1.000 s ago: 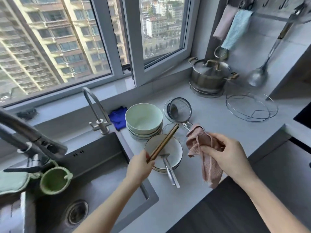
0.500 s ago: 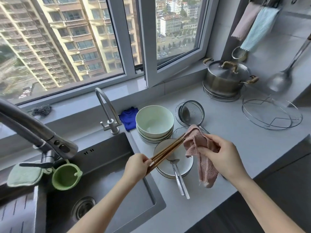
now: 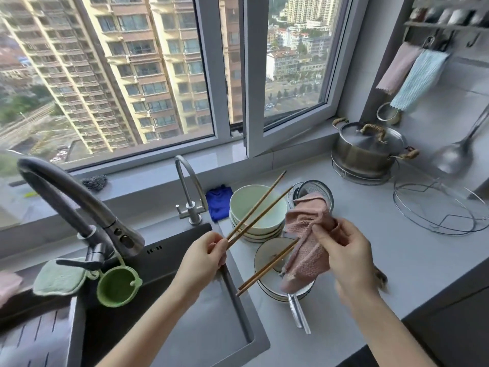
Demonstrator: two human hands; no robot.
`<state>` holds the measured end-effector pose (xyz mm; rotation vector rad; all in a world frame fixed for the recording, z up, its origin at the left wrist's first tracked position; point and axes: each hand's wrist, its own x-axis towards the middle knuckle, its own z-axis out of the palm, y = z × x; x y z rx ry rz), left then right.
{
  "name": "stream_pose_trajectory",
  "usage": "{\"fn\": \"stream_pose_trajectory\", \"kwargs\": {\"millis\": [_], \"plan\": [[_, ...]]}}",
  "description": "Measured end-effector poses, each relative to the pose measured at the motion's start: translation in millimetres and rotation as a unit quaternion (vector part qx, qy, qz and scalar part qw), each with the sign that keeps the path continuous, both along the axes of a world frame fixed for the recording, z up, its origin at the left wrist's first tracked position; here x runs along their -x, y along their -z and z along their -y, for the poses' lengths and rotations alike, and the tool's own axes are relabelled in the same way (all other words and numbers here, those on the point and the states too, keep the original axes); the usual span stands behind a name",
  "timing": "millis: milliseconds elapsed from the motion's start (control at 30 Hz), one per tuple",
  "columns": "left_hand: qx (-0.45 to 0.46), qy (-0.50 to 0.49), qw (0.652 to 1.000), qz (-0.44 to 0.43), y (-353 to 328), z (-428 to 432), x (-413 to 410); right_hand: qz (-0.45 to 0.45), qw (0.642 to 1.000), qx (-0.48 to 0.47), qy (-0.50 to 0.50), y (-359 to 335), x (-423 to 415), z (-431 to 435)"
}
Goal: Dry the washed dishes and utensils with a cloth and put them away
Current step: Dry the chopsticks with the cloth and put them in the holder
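Two chopsticks (image 3: 258,206) pinched in left hand (image 3: 205,256); right hand (image 3: 344,256) grips cloth (image 3: 308,242).

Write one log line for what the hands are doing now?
left hand: holds two chopsticks | right hand: wraps pink cloth round two more | step: drying

Two brown chopsticks (image 3: 258,207) are held pointing toward 1 o'clock; another pair (image 3: 267,268) is wrapped in the pink cloth (image 3: 308,250) above the stacked plates (image 3: 267,283)

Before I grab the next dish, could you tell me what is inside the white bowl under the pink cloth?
The white bowl holds a metal utensil; only its handle shows. The pink cloth hides its head.
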<state>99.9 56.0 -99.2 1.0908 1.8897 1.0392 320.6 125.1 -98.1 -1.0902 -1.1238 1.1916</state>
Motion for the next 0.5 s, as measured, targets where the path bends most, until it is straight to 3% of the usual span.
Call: {"fn": "stream_pose_trajectory", "kwargs": {"millis": [133, 300, 500], "plan": [[-0.043, 0.009, 0.998, 0.053, -32, 8, -8, -0.045, 0.99, -0.017, -0.13, -13, 74, 24], [-0.078, -0.01, 0.995, -0.06, -55, 28, 12, -0.024, 0.989, -0.09, -0.118, -23, 145, 35], [-0.057, -0.019, 0.997, -0.037, -77, 68, 62, -0.143, 0.983, 0.032, -0.111, -52, 198, 33]]}}
